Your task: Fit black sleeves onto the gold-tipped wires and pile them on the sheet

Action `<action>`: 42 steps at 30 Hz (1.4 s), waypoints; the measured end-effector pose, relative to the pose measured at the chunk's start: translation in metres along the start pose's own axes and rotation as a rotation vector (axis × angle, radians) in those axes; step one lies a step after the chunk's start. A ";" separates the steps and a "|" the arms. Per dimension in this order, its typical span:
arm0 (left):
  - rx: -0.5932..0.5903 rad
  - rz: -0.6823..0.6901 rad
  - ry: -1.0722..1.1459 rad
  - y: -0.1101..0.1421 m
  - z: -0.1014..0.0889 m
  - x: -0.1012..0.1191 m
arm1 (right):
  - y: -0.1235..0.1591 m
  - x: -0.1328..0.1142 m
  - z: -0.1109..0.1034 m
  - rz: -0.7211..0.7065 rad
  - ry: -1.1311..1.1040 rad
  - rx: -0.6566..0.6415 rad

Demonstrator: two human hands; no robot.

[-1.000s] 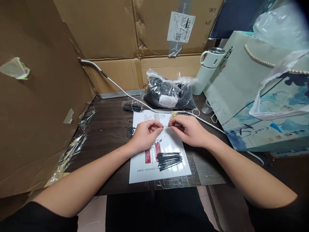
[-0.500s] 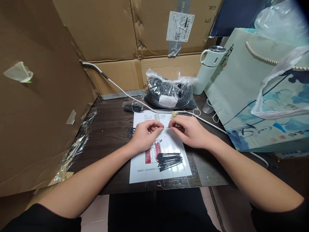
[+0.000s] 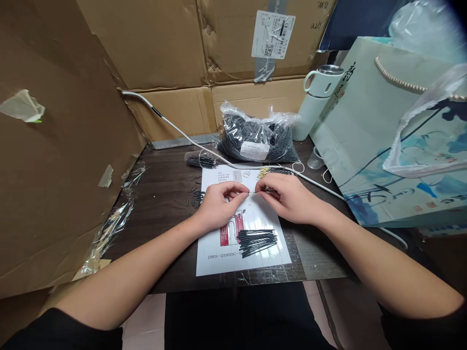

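Observation:
My left hand [image 3: 219, 203] and my right hand [image 3: 286, 197] meet over a white printed sheet [image 3: 251, 260] on the dark table [image 3: 160, 204]. Both are pinched shut. Between the fingertips runs a thin pin or wire [image 3: 252, 192]; the right fingers also hold a short black piece around it. A pile of thin black sleeved pins [image 3: 257, 241] lies on the sheet just below my hands. Gold-tipped pins [image 3: 263, 171] lie just above my right hand. Loose short black tubes [image 3: 195, 194] are scattered left of my left hand.
A clear bag of black tubes [image 3: 255, 141] sits at the back, a smaller bundle [image 3: 200, 160] left of it. A white cable [image 3: 175, 129] crosses the table. A pale flask [image 3: 316, 102] and a large paper gift bag [image 3: 394, 146] stand right. Cardboard walls [image 3: 54, 160] close left and back.
Both hands stay pinched together over the sheet; only the fingertips shift slightly. The view has drifted a little.

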State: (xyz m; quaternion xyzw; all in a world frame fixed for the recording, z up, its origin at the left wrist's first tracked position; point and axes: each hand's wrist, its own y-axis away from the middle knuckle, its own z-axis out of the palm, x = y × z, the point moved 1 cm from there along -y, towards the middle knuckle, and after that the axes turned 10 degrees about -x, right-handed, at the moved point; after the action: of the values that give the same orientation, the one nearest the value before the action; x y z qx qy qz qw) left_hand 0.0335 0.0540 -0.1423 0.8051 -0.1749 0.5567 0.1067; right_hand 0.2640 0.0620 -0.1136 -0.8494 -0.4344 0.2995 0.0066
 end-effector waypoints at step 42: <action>0.057 0.183 -0.286 0.007 -0.001 0.004 | -0.001 0.003 0.013 0.046 -0.091 0.039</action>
State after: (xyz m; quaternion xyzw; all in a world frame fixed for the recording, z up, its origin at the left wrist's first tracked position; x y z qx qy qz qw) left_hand 0.0313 0.0473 -0.1384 0.8595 -0.2451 0.4485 0.0065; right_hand 0.2580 0.0617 -0.1261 -0.8444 -0.4089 0.3461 -0.0035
